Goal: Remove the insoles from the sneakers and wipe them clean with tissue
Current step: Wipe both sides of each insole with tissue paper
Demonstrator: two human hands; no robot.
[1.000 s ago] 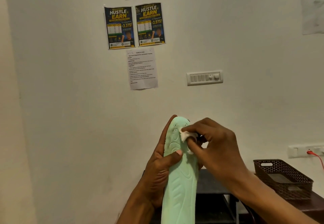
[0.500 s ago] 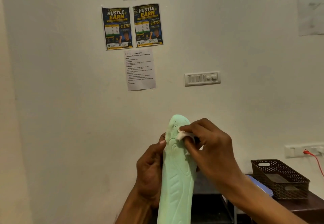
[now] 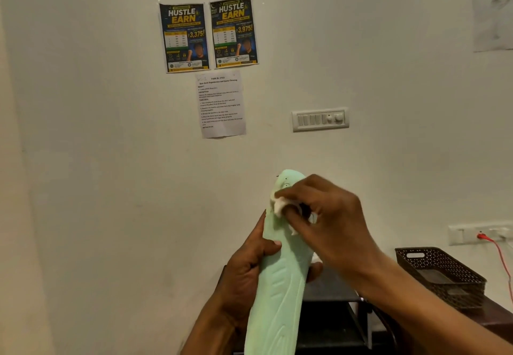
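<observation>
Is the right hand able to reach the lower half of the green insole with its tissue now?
Probably yes. The left hand grips the green insole only at its edges, mid-length, and the face below lies bare. The right hand pinches the tissue near the top.

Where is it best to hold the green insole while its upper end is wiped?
Grip the green insole midway, from its left edge, as the left hand does: thumb across the front, fingers behind. It stands upright and looks thin, so this likely steadies the tip under the tissue.
</observation>
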